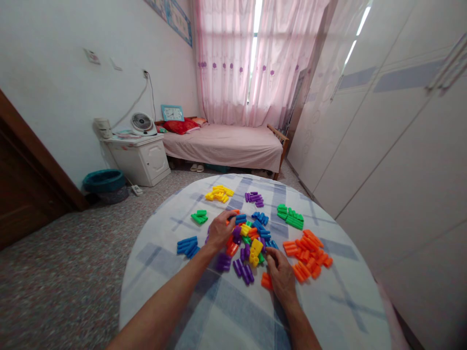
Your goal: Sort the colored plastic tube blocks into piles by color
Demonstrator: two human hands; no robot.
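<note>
A mixed pile of plastic building blocks (245, 230), each shaped like joined tubes, lies in the middle of the round table (241, 316). Over the pile's left side, my left hand (221, 230) has its fingers closed at a blue block (240, 219). My right hand (281, 274) rests at the pile's right edge, fingers curled in; what they hold, if anything, is hidden. Yellow blocks (255, 252) and purple blocks (243, 271) lie between the hands. Just left of my right hand is an orange block (266, 281).
Around the pile sit groups of one colour: yellow (219, 193), purple (254, 198), green (291, 216), orange (308, 255), blue (188, 246) and a smaller green one (199, 217). Beyond the table stand a bed (233, 141), a white cabinet (140, 160) and a wardrobe (365, 126).
</note>
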